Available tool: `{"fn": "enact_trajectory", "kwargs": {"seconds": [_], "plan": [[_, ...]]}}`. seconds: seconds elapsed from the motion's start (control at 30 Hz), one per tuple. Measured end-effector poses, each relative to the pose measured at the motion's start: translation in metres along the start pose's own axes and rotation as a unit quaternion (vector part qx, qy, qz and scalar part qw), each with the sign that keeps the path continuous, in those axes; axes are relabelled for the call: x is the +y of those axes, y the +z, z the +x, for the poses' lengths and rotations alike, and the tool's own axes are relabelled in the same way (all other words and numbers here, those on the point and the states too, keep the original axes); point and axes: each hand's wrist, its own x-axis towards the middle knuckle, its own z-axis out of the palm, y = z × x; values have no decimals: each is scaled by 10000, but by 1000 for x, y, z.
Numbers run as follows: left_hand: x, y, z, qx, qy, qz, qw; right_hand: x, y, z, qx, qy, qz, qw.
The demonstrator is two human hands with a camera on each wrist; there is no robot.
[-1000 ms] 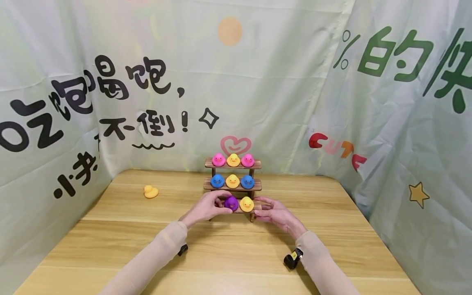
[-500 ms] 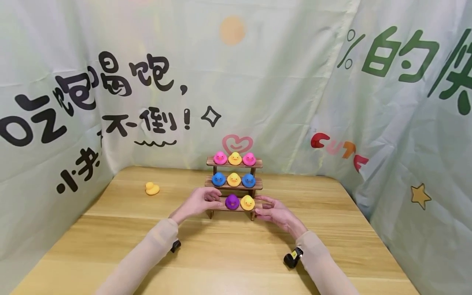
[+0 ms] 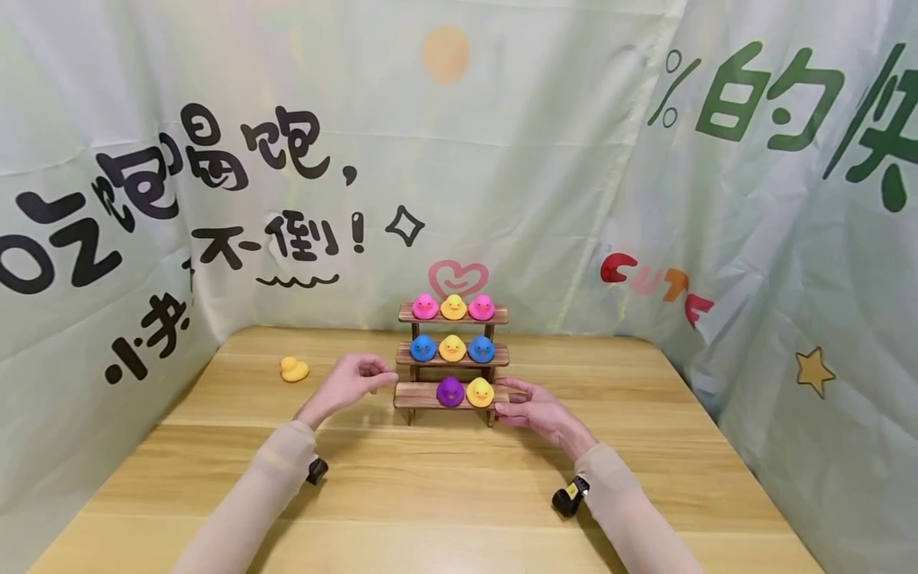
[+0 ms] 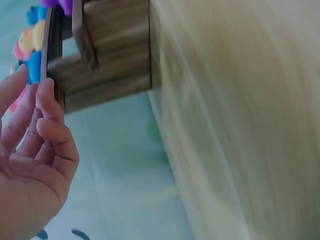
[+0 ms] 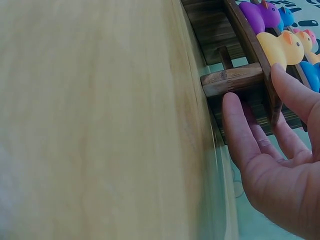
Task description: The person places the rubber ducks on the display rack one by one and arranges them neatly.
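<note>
A three-tier wooden display stand (image 3: 416, 396) stands at the table's far middle, bearing rubber ducks. On its bottom shelf a purple duck (image 3: 450, 391) and a yellow duck (image 3: 480, 392) sit side by side, and the shelf's left end is bare. My left hand (image 3: 351, 381) is just left of that shelf, fingers loosely bent around nothing. At the shelf's right end, my right hand (image 3: 538, 410) holds the stand. The right wrist view shows the thumb (image 5: 292, 92) at the shelf edge beside the yellow duck, the other fingers lower down around its end.
A lone yellow duck (image 3: 294, 369) sits on the table (image 3: 445, 494) at the left. Pink and yellow ducks line the top shelf, blue and yellow ones the middle shelf (image 3: 402, 355). A printed curtain (image 3: 531, 191) closes in the back and sides.
My left hand has let go of the purple duck on the bottom shelf and moved left, off the stand. My right hand has stayed at the shelf's right end.
</note>
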Motion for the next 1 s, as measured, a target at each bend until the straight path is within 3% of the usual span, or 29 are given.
{"fn": "enact_trajectory", "kwargs": {"seconds": [0.4,0.57,1.0], "plan": [[-16,-38,-4,678,-307,-235,9970,0,-1,1,-57,-16,4,10000],[-25,-52,-7,903,-663,-516,9924,0,-1,1,-83,-37,-19,10000],[-48,-72,-12,1387,-1029,-1048,9794,1,-1,-1,-100,-72,-46,9999]]}}
